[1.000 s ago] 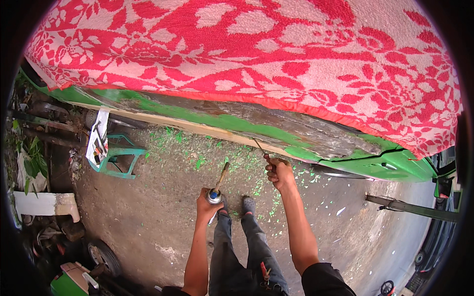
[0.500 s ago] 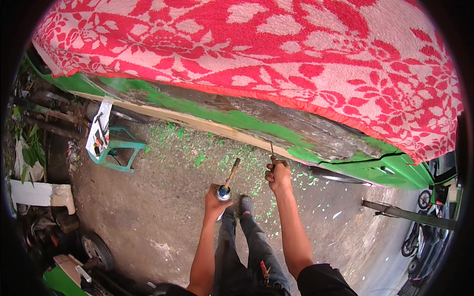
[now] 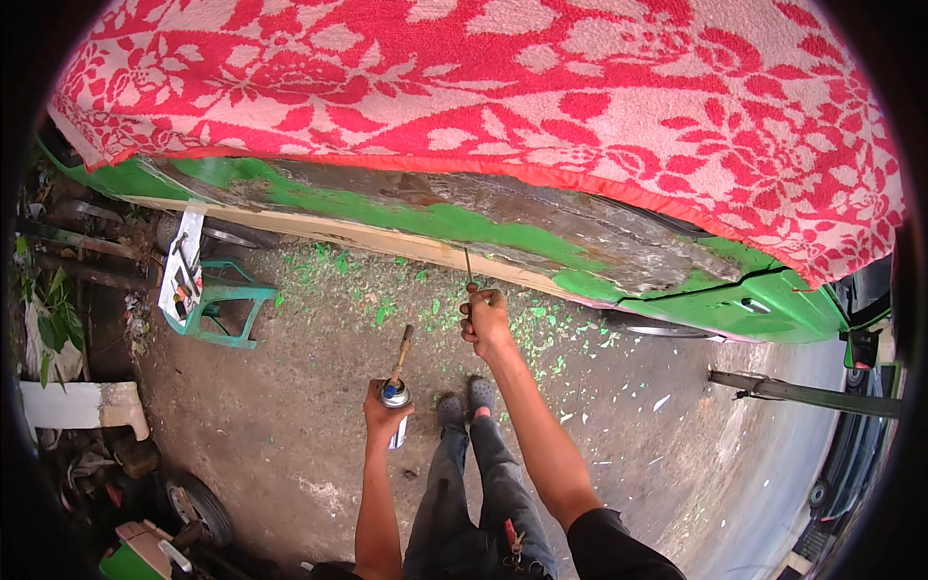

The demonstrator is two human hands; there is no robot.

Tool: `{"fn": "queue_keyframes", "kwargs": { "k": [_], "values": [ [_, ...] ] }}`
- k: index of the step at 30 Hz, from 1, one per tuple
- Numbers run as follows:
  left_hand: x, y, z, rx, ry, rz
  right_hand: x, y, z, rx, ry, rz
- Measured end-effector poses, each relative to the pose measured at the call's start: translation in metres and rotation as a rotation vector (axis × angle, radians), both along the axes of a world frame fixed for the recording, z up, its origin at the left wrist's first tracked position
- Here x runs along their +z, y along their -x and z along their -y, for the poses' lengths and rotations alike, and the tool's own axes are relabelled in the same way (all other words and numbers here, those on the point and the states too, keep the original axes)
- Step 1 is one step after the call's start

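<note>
My left hand (image 3: 385,414) grips a metal gas canister (image 3: 397,396) fitted with a blue-knobbed torch head and an upright, brass-coloured nozzle (image 3: 404,350). My right hand (image 3: 485,324) is closed round a thin rod-like tool (image 3: 468,266), whose tip is at or just in front of the tan lower strip (image 3: 367,240) of a green vehicle panel; contact is unclear. Above that strip the vehicle's side (image 3: 503,232) shows green paint and large bare, mottled patches. A red and pink floral blanket (image 3: 454,77) hangs over the upper part.
A teal plastic stool (image 3: 222,329) with tools on white sheeting (image 3: 182,251) stands left. Loose wheels (image 3: 198,507), pipes and plants line the left side. Green flakes litter the concrete floor (image 3: 628,435). A metal beam (image 3: 807,391) juts from the right, near a dark parked vehicle (image 3: 841,445).
My right hand and its tool have moved left and upward along the tan strip. My left hand with the torch has shifted left and slightly down.
</note>
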State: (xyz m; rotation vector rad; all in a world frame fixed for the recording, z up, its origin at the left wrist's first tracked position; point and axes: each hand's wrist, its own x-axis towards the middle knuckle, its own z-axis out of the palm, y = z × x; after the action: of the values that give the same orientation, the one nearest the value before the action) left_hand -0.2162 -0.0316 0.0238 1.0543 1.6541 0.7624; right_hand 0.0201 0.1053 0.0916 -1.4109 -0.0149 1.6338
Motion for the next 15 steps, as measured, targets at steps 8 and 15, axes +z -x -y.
{"fn": "queue_keyframes", "kwargs": {
  "k": [8, 15],
  "values": [
    [-0.001, 0.012, 0.004, -0.001, 0.005, -0.021, -0.013, -0.036, 0.045, -0.400, 0.053, 0.145],
    [0.010, -0.004, 0.001, -0.052, -0.004, 0.009, -0.021, 0.010, 0.012, -0.290, -0.016, 0.226]
  ]
}}
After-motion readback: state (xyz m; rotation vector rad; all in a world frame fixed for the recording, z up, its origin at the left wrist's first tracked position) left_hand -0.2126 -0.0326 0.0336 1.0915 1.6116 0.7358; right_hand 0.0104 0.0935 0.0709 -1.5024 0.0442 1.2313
